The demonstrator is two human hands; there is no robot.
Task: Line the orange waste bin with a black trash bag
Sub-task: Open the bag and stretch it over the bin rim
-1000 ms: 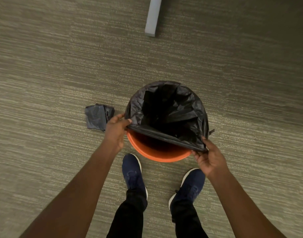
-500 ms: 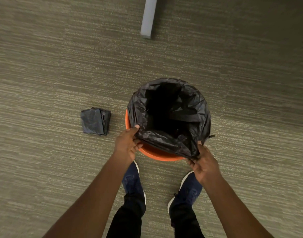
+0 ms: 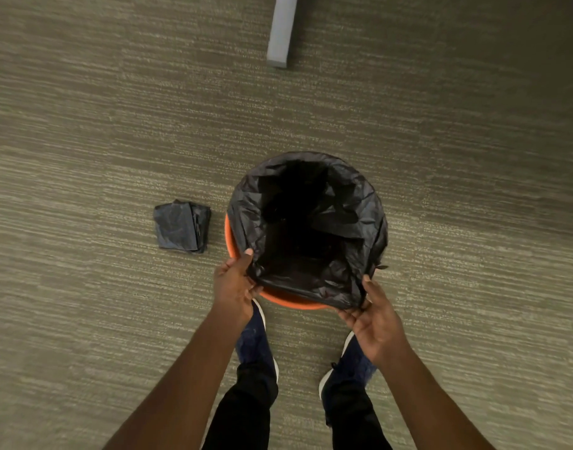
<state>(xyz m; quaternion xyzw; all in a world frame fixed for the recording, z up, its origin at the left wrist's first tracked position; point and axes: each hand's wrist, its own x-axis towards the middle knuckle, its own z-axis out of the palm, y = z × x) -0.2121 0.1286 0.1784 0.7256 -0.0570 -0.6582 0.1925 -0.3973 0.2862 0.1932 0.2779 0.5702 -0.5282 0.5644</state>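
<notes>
The orange waste bin stands on the carpet in front of my feet, with only its near and left rim showing. A black trash bag sits open inside it and is folded over the far and right rim. My left hand grips the bag's edge at the near left of the bin. My right hand pinches the bag's edge at the near right. Between my hands the bag's near edge lies just inside the orange rim.
A folded dark bag lies on the carpet left of the bin. A grey furniture leg stands on the floor at the top. My two blue shoes are just behind the bin.
Both hands have drawn the bag's near edge toward me, so less orange rim shows than a second ago. The view has shifted slightly.
</notes>
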